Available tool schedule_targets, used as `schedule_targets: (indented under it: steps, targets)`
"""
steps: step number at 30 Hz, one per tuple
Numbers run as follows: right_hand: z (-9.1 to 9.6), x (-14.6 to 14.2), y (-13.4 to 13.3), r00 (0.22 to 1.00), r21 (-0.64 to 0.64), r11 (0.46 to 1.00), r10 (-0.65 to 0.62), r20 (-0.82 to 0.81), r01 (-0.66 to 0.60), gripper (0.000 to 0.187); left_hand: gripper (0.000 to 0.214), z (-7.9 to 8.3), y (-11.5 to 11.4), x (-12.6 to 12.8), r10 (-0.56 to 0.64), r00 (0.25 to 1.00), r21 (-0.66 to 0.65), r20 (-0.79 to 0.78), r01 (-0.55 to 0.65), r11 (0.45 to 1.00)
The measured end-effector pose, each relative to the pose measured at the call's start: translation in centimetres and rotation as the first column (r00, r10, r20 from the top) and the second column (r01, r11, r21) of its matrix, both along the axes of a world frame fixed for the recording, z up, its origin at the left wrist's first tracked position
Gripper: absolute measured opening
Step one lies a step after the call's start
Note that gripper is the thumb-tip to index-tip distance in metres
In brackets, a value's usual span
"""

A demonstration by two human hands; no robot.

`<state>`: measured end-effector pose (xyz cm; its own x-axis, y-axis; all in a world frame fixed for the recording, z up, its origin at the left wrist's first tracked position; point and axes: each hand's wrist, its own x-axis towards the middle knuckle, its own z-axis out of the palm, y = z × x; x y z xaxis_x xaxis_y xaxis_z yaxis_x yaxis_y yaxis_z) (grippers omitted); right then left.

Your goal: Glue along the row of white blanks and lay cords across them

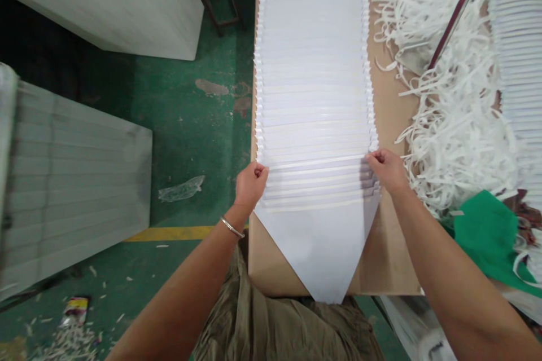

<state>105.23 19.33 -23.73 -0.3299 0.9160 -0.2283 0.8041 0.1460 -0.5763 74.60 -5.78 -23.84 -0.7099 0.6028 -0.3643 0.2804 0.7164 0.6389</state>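
A long row of overlapping white sheets (315, 90) runs down the brown-topped table, each with a narrow strip edge showing. The nearest sheet (324, 248) tapers to a blunt end by my lap. My left hand (252, 183), a bangle on its wrist, pinches the left edge of one white strip (317, 163). At the right end of that same strip, my right hand (387, 169) pinches with thumb and forefinger. Between the hands the strip lies across the row, roughly straight.
Tangled white strips (461, 135) heap on the table's right, with a dark red blade-like tool (453, 25) among them. Green cloth (486, 237) lies nearer. Another row of sheets (519, 39) is at far right. Large white-wrapped stacks (84, 175) stand left on the green floor (182, 113).
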Motion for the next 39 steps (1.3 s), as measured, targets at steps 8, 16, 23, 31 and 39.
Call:
schedule_targets:
  steps: [8,16,23,31,39]
  targets:
    - [-0.4,0.1,-0.3,0.998,0.001,0.999,-0.049,-0.041,0.049,0.029,0.016,0.1,0.2,0.1,-0.011,1.0,-0.032,-0.021,0.01,0.999]
    - [-0.7,0.5,-0.8,0.988,-0.048,0.994,-0.101,-0.121,0.096,0.027,0.02,0.1,0.2,0.3,-0.035,0.997,-0.081,-0.065,0.03,0.996]
    - [0.5,-1.0,-1.2,0.994,0.025,0.994,-0.106,-0.026,0.107,0.024,0.022,0.1,0.4,0.3,-0.06,0.993,-0.163,-0.106,0.043,0.986]
    - [0.4,-1.2,-1.1,0.997,0.07,0.994,-0.08,0.013,0.079,0.025,0.023,0.3,0.8,0.3,-0.088,0.989,-0.235,-0.118,0.058,0.97]
    - [0.5,-0.2,-1.4,0.979,0.231,0.972,-0.077,0.189,0.032,0.023,0.013,0.3,0.6,0.3,-0.092,0.984,-0.195,-0.149,0.062,0.979]
